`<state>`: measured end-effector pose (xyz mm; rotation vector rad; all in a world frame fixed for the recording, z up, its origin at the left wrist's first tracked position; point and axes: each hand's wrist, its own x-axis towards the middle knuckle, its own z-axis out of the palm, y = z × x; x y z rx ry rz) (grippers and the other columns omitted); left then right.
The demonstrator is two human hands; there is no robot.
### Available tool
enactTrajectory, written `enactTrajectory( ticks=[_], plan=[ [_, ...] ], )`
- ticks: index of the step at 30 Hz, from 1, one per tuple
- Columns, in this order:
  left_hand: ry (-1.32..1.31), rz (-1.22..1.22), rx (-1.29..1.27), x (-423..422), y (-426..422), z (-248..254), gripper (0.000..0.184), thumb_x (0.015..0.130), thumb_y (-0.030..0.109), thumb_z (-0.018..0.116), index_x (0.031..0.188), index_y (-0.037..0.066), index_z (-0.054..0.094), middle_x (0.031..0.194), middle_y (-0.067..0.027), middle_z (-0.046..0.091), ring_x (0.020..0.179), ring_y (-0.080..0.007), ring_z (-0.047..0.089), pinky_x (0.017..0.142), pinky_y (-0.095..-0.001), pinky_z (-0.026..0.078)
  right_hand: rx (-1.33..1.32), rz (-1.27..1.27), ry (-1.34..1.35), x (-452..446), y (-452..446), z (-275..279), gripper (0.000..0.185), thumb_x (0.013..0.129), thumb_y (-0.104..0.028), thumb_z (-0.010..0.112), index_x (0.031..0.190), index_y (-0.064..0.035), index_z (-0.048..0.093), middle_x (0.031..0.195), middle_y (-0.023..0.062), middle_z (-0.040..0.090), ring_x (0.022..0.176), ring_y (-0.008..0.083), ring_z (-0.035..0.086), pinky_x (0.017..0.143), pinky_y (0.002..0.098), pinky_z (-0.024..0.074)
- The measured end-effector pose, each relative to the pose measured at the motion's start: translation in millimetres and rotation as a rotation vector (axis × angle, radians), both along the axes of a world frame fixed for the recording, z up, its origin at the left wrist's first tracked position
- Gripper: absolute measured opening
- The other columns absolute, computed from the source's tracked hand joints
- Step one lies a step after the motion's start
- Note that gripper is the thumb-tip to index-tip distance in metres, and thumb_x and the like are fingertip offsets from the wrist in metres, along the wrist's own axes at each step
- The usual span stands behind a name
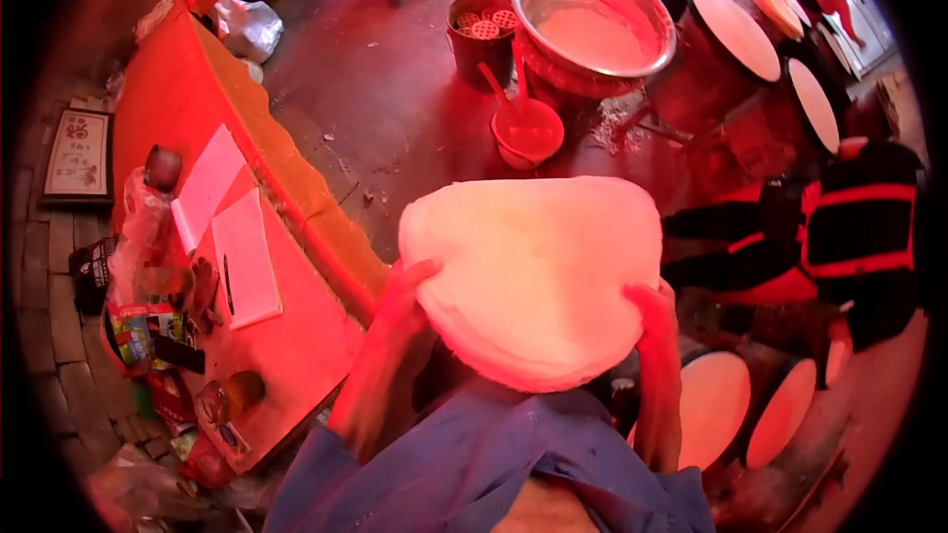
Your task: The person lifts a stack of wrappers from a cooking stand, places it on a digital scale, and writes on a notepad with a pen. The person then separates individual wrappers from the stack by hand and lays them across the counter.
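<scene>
A thick stack of pale, thin flatbreads [538, 276] is held up in front of my body, with layered edges showing along its lower rim. My left hand [407, 291] grips the left side, its thumb lying on top. On the opposite side, my right hand [652, 311] holds the edge the same way. The fingers of both hands are mostly hidden under the stack.
To the left stands a table [306, 375] with an open notebook [247, 257], a pen, bags and jars. Ahead are a large metal basin of batter [592, 35], a bucket [482, 39] and a red bowl [526, 133]. Round griddles [736, 35] and a person [859, 237] are on the right.
</scene>
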<state>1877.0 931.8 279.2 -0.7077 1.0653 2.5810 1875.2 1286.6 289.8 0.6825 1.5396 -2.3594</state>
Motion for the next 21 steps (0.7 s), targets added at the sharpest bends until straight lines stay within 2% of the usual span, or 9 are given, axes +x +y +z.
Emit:
enactTrajectory(
  ticks=[2,3,5,7,9,11,12,16,21],
  plan=[
    [-0.042,0.036,-0.066,-12,-14,-4,0.057,0.084,0.010,0.067,0.136,-0.004,0.047,0.127,-0.0189,0.060,0.113,-0.0310,0.060,0.099,-0.0432,0.050,-0.002,0.091,-0.005,-52,-13,8,0.029,0.081,0.000,0.065,0.109,0.0058,0.065,0.097,0.0106,0.070,0.082,0.0188,0.068,0.073,0.0298,0.0550],
    [-0.089,0.094,-0.151,-20,-15,1,0.066,0.083,0.016,0.067,0.141,-0.002,0.041,0.132,-0.0195,0.056,0.119,-0.0350,0.056,0.104,-0.0458,0.045,-0.009,0.130,0.009,-79,-21,14,0.028,0.081,-0.001,0.066,0.108,0.0053,0.065,0.095,0.0099,0.070,0.080,0.0176,0.068,0.070,0.0290,0.0550],
    [-0.152,0.212,-0.027,-29,-30,0,0.058,0.085,0.011,0.066,0.138,-0.004,0.045,0.129,-0.0183,0.059,0.115,-0.0323,0.059,0.101,-0.0430,0.049,0.054,0.256,-0.029,-118,-34,10,0.028,0.081,0.000,0.065,0.108,0.0057,0.065,0.094,0.0106,0.070,0.080,0.0192,0.069,0.071,0.0307,0.0562],
    [-0.139,0.243,-0.094,-49,-41,14,0.067,0.085,0.018,0.065,0.142,-0.004,0.039,0.134,-0.0207,0.055,0.120,-0.0372,0.055,0.106,-0.0465,0.044,0.070,0.316,0.014,-167,-61,21,0.027,0.080,0.000,0.065,0.107,0.0058,0.066,0.091,0.0108,0.071,0.078,0.0199,0.069,0.070,0.0320,0.0572],
    [-0.125,0.300,-0.069,-69,-63,10,0.067,0.085,0.017,0.064,0.142,-0.006,0.038,0.135,-0.0216,0.054,0.123,-0.0376,0.054,0.107,-0.0471,0.044,0.062,0.370,-0.054,-209,-85,7,0.028,0.080,0.000,0.067,0.108,0.0058,0.066,0.093,0.0112,0.071,0.079,0.0196,0.069,0.071,0.0319,0.0574],
    [-0.098,0.333,-0.078,-90,-86,7,0.066,0.085,0.017,0.063,0.142,-0.006,0.038,0.136,-0.0216,0.054,0.122,-0.0376,0.054,0.107,-0.0470,0.044,-0.119,0.408,-0.086,-246,-120,24,0.034,0.082,-0.005,0.069,0.114,0.0045,0.063,0.099,0.0096,0.070,0.082,0.0169,0.068,0.071,0.0295,0.0553],
    [-0.110,0.347,-0.083,-101,-102,1,0.066,0.086,0.017,0.063,0.142,-0.006,0.038,0.136,-0.0215,0.054,0.122,-0.0376,0.054,0.107,-0.0468,0.044,-0.083,0.452,-0.101,-264,-135,19,0.038,0.082,-0.006,0.068,0.118,0.0047,0.062,0.104,0.0101,0.069,0.088,0.0171,0.068,0.076,0.0301,0.0549],
    [-0.102,0.349,-0.068,-176,-163,-13,0.064,0.086,0.017,0.063,0.142,-0.004,0.039,0.136,-0.0199,0.054,0.123,-0.0359,0.054,0.107,-0.0446,0.044,-0.145,0.516,-0.046,-347,-195,4,0.036,0.083,-0.007,0.067,0.118,0.0047,0.063,0.105,0.0102,0.069,0.092,0.0175,0.068,0.082,0.0303,0.0546],
    [-0.037,0.314,-0.176,-311,-241,-6,0.063,0.086,0.014,0.063,0.142,-0.003,0.039,0.136,-0.0179,0.054,0.122,-0.0324,0.055,0.105,-0.0427,0.044,-0.104,0.403,-0.144,-452,-272,24,0.034,0.084,-0.007,0.065,0.116,0.0049,0.064,0.105,0.0117,0.070,0.090,0.0197,0.069,0.080,0.0310,0.0555]
  ],
)
